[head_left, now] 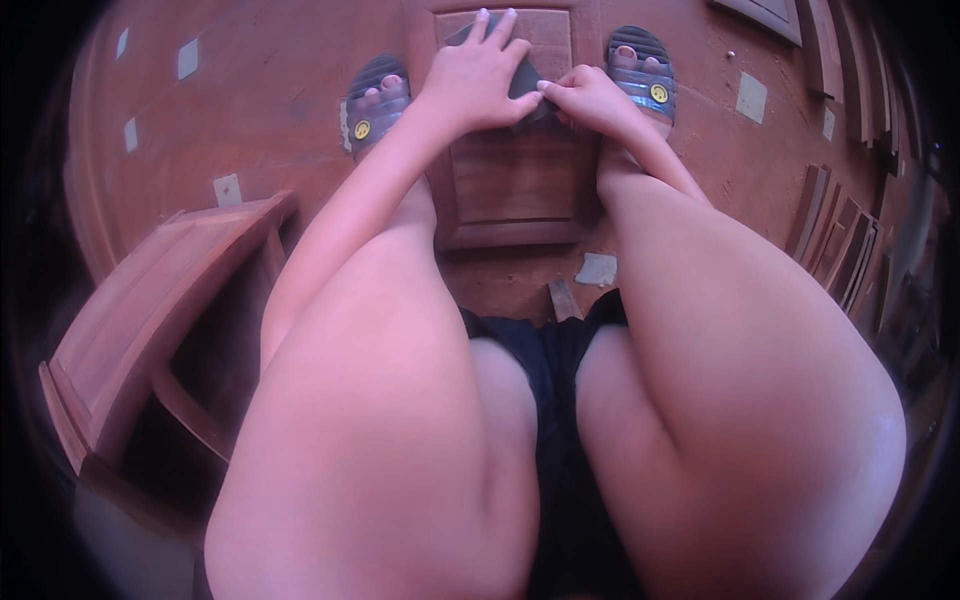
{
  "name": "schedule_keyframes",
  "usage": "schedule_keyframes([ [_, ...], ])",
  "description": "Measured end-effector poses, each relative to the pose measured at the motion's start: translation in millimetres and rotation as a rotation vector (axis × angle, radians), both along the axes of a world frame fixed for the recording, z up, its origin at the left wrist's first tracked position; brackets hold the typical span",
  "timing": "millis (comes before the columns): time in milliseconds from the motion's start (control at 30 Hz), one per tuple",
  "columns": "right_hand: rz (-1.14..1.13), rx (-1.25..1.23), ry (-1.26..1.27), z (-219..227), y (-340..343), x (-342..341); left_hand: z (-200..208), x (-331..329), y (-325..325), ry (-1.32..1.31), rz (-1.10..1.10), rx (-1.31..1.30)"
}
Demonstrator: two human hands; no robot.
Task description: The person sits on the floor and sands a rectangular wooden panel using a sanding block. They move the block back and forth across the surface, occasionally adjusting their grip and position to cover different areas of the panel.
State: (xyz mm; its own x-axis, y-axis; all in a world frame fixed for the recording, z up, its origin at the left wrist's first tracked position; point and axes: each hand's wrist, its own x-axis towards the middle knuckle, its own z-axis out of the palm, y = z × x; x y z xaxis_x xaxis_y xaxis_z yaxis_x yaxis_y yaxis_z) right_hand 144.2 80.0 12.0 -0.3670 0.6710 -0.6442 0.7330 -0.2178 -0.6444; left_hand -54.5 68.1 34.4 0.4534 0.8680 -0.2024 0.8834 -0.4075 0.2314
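A wooden panel (515,180) with a raised frame lies on the floor between my feet. On its far part rests a dark grey sheet (527,82) that looks like sandpaper. My left hand (470,82) lies over the sheet with its fingers spread, pressing on it and covering much of it. At the sheet's right corner, my right hand (590,100) is closed, thumb and forefinger pinched together at the edge. The thumb of my left hand is close to that pinch.
Sandalled feet (378,105) flank the panel. A curved wooden door or frame piece (150,310) leans at the left. Wooden strips (835,235) are stacked at the right, and another panel (765,15) lies far right. Pale patches (752,97) dot the reddish, dusty floor (280,110).
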Motion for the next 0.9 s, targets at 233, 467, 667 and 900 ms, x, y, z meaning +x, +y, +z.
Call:
schedule_keyframes([
  [233,0.005,-0.017,0.036,5.5,0.1,6.3,-14.1,-8.0,-5.6,-0.154,0.026,0.135],
  [467,0.153,-0.236,0.052,6.7,-2.9,7.4,-28.7,-13.0,-21.1,-0.361,-0.072,0.123],
  [667,-0.076,-0.581,0.505,14.0,-3.9,11.6,-29.3,-10.2,-22.5,-0.642,-0.072,0.112],
  [900,-0.209,-0.694,0.898,-2.2,-0.2,26.9,-40.0,-21.2,-6.8,-0.964,0.074,-0.065],
])
